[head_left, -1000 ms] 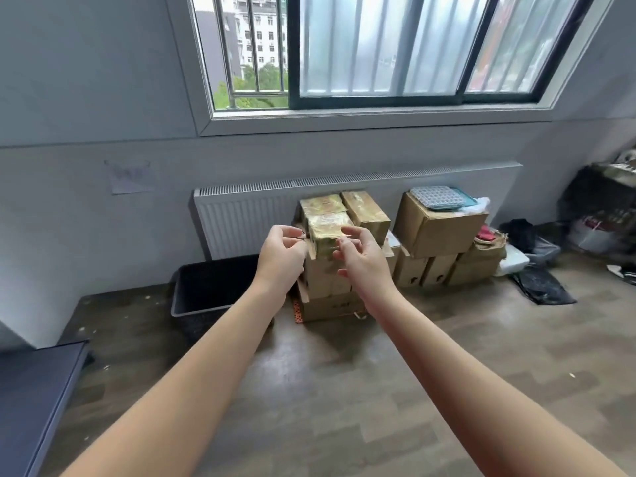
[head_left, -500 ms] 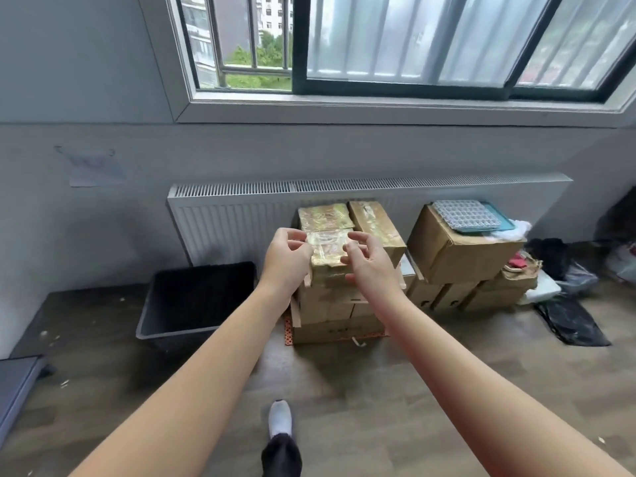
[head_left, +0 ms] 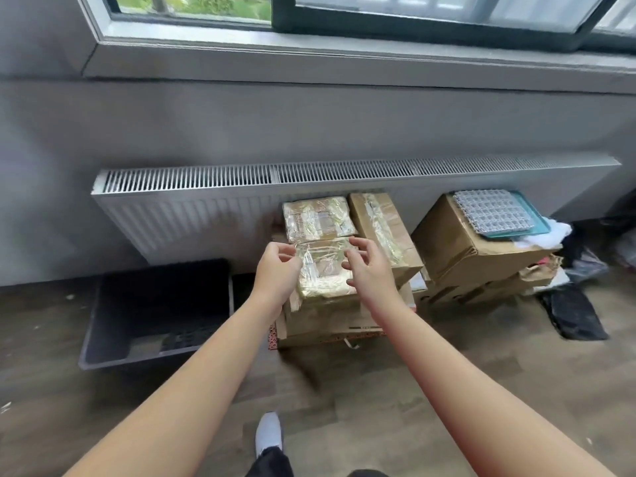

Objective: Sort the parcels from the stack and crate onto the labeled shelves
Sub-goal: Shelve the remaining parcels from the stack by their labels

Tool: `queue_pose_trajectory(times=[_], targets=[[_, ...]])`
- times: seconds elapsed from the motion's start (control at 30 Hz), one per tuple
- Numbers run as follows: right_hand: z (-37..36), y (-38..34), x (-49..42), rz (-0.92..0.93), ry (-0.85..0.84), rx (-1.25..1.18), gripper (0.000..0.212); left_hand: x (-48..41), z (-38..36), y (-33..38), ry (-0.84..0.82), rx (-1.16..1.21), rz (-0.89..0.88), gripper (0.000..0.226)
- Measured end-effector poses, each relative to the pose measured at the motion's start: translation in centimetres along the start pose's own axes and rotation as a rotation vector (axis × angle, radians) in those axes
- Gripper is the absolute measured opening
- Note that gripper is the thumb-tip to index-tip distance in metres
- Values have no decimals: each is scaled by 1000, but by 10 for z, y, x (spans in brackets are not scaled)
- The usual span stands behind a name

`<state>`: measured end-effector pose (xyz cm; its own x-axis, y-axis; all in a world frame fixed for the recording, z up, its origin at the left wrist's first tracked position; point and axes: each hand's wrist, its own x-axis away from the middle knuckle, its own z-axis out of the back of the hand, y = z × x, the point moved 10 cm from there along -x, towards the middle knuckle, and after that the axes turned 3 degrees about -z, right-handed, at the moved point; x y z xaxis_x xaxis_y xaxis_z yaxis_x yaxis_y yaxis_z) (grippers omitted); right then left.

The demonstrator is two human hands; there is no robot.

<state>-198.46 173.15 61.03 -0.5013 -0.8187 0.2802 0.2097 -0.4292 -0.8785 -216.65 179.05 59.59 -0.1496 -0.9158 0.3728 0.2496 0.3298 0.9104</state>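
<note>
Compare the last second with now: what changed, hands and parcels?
The person stepped closer to the stack. Both hands now flank the front taped parcel: left hand at its left edge, right hand, fingers spread, at its right. No firm grip shows yet. Parcels and black crate stayed put.

Two bare forearms reach forward from the bottom corners and converge toward the centre. The left grip point(head_left: 277, 271) shows its back, with fingers curled at the left edge of a parcel point(head_left: 323, 273); whether it holds the parcel is unclear. The right grip point(head_left: 370, 270) is spread, fingers loosely curved over the parcel's right edge.
</note>
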Motion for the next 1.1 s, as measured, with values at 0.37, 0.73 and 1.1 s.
queue_pose_trajectory(times=[0.37, 0.73, 1.1], targets=[[36, 75, -145, -147, -42, -6, 25, -107, -120, -30, -53, -46, 167, 20], [127, 187, -280, -246, 50, 408, 40, -192, -284, -60, -113, -159, 338, 45], [159, 246, -322, -463, 42, 424, 42, -206, -332, -79, -167, -9, 588, 55]])
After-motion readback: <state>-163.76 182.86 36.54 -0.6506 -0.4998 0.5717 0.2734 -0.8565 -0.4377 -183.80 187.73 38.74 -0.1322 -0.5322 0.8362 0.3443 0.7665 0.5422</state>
